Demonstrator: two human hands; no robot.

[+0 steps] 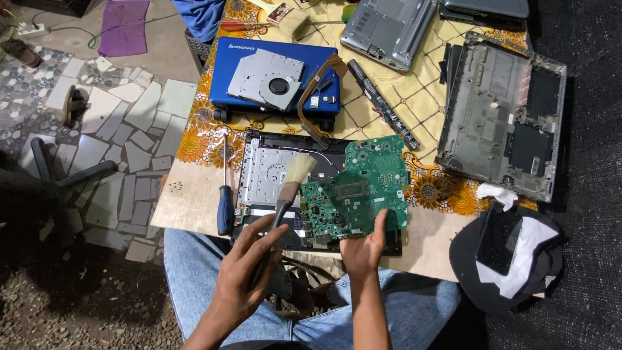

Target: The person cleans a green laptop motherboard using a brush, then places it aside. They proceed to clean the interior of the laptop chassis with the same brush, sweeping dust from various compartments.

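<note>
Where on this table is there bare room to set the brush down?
Bare wood shows left of the blue-handled screwdriver, at the table's near-left corner, and a strip on the near edge between the green circuit board and the black cap. Elsewhere it is crowded: the blue laptop, grey laptop shell and open black base fill the cloth.

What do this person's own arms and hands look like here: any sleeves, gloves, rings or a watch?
Both arms are bare up to the bottom edge of the picture, with no sleeve in view. The left hand and the right hand wear no gloves. No ring shows on the fingers and no watch or band on either wrist. Below the arms, blue denim jeans cover the legs.
</note>
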